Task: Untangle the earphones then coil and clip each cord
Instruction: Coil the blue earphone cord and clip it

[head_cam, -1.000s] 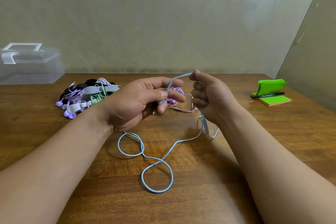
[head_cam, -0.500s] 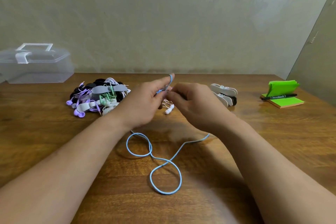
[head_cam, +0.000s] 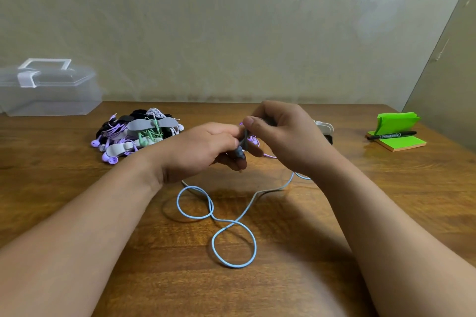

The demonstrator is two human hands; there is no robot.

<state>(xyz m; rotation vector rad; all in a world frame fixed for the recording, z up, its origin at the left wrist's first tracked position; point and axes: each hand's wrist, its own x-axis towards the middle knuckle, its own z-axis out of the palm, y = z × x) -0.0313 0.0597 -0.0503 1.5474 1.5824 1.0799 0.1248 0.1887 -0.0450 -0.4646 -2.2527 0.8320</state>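
- Pinching the near end of the blue earphone cord [head_cam: 231, 223] in both hands: left hand [head_cam: 206, 147] curled round the dark earbud end, right hand [head_cam: 286, 136] nipping the strand between thumb and fingers.
- Held just above the bench [head_cam: 386, 188], trailing down below the hands.
- Thin, pale blue, lying in two loose loops, figure-eight fashion.
- Heaped beyond the left hand: pile of earphones [head_cam: 136, 134].

Two hands, left hand [head_cam: 195, 152] and right hand [head_cam: 286, 136], pinch one blue earphone cord [head_cam: 233, 266], which lies in two loops below the grip. Left of the grip: one heap of earphones [head_cam: 116, 134] (too tangled to count), at least three grey clips [head_cam: 140, 125], one clear plastic box [head_cam: 51, 95]. Right: one green sticky-note pad [head_cam: 401, 143], one black marker [head_cam: 391, 135].
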